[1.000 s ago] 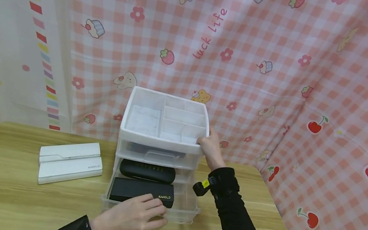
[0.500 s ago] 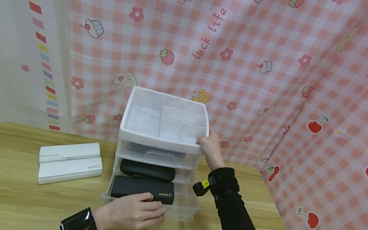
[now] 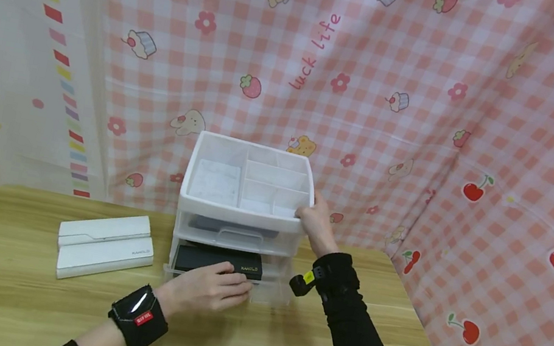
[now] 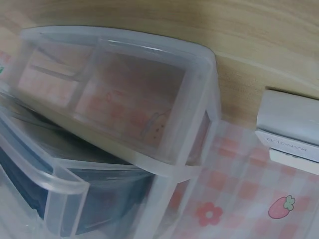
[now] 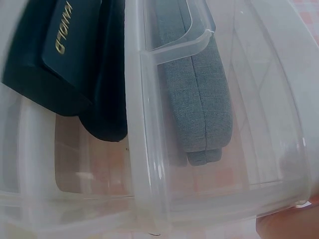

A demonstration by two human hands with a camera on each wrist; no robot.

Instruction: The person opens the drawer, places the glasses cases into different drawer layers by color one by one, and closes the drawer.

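Note:
A white plastic drawer unit (image 3: pixel 236 213) stands on the table with a divided tray on top. My right hand (image 3: pixel 320 224) grips its right front edge. The clear lower drawer (image 3: pixel 271 292) is partly pulled out. My left hand (image 3: pixel 207 287) lies against the drawer's front, its fingers pressing there. Inside this drawer lies a black glasses case (image 3: pixel 201 257) with gold lettering, with a second dark rounded case (image 5: pixel 107 109) beside it in the right wrist view. The upper drawer holds a grey-blue fabric case (image 5: pixel 202 99). No left-hand fingers show in the left wrist view.
A white glasses case (image 3: pixel 105 248) lies on the wooden table (image 3: pixel 1 285) to the left of the unit. Behind hangs a pink checked curtain (image 3: pixel 256 39), which also runs along the right side.
The lower drawer has slid inward under my left hand, with the dark cases moving back under the upper drawer. My right hand has stayed on the unit's edge.

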